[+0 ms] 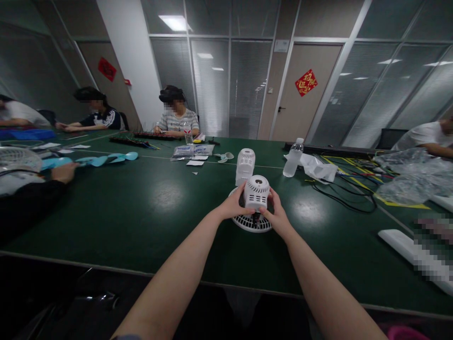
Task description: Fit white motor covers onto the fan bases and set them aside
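Note:
A white fan motor housing point(257, 191), with slotted vents and a round hole in its top, stands upright between my hands. My left hand point(231, 206) is closed round its left side, the thumb at the lower front edge. My right hand point(278, 215) grips the right side in the same way. Under the housing a round white fan grille point(253, 226) lies on the green table; dark parts show in the gap between the two. Just behind stands another white vented housing part point(245, 163). My fingers at the back are partly hidden by the housing.
A water bottle point(293, 158) stands behind on the right, beside a white plastic bag point(317, 168) and black cables point(348, 205). Light blue fan blades point(94, 161) lie left, near a co-worker's hand point(64, 173). Plastic packets point(192, 151) lie further back. Other people sit around the table.

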The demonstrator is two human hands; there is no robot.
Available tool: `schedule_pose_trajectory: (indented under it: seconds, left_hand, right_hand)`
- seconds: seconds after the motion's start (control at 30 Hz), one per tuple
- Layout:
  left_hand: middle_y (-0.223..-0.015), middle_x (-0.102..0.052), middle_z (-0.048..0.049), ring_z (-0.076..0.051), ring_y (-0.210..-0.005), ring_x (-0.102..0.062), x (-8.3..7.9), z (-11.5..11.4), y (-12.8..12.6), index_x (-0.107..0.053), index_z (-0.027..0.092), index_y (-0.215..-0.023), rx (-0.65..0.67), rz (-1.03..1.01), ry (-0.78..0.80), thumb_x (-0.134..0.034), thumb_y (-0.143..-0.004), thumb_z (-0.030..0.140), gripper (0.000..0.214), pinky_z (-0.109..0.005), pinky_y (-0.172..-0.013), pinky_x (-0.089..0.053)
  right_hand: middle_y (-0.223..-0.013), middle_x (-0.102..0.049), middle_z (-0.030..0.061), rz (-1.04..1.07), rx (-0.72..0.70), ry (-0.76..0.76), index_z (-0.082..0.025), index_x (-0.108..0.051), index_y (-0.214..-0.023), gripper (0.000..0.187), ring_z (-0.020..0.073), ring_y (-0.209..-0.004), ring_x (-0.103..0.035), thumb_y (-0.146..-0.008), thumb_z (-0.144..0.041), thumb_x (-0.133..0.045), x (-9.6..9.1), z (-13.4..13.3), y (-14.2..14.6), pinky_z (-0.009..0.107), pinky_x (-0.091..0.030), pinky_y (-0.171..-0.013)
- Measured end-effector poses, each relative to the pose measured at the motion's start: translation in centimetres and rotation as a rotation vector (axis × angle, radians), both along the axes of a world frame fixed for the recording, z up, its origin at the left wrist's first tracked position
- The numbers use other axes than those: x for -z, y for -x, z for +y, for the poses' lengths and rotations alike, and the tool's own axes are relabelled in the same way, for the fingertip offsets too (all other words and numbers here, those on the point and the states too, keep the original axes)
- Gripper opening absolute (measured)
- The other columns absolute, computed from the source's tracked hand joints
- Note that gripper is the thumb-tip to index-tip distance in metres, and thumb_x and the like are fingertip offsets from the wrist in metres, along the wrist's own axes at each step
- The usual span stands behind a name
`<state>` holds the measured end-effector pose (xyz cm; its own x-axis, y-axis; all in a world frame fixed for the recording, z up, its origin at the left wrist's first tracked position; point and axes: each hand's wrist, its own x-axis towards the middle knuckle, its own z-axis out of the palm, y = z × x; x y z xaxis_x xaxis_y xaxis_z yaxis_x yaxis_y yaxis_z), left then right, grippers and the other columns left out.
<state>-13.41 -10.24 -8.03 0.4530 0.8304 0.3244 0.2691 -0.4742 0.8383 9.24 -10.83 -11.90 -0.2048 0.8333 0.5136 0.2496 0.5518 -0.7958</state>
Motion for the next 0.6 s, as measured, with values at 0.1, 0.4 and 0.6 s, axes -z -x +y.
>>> schedule_pose_trajectory:
  seconds: [0.1, 0.4, 0.6]
  left_hand:
    - [-0.16, -0.031, -0.015, -0.036, -0.147, -0.031, 0.1, 0.1, -0.1, -0.01, 0.028, -0.159, 0.002, -0.015, 0.0, -0.085, -0.066, 0.043, 0.121, -0.057, -0.12, -0.026]
    - [-0.16, -0.031, -0.0142, -0.038, -0.148, -0.03, 0.4, 0.4, -0.3, -0.011, 0.03, -0.158, 0.009, -0.047, -0.002, -0.087, -0.064, 0.039, 0.122, -0.061, -0.12, -0.023]
    - [-0.16, -0.031, -0.0149, -0.039, -0.147, -0.03, 0.1, 0.0, 0.1, -0.014, 0.029, -0.158, 0.031, -0.05, 0.051, -0.087, -0.062, 0.036, 0.121, -0.063, -0.119, -0.025]
  right_hand:
    - [-0.155, -0.04, 0.014, 0.008, -0.022, 0.005, -0.028, -0.023, -0.155, 0.09, 0.0353, -0.139, -0.045, -0.083, -0.057, -0.068, 0.2, 0.1, -0.1, 0.059, -0.034, -0.116]
    - [-0.15, -0.047, 0.0153, 0.011, 0.01, 0.027, -0.028, -0.013, -0.157, 0.094, 0.0353, -0.138, -0.046, -0.085, -0.062, -0.063, 0.3, 0.5, 0.2, 0.061, -0.035, -0.115]
    - [-0.153, -0.045, 0.0099, -0.008, -0.01, 0.013, -0.034, -0.017, -0.158, 0.088, 0.0343, -0.139, -0.045, -0.087, -0.057, -0.064, -0.5, -0.1, 0.1, 0.059, -0.031, -0.118]
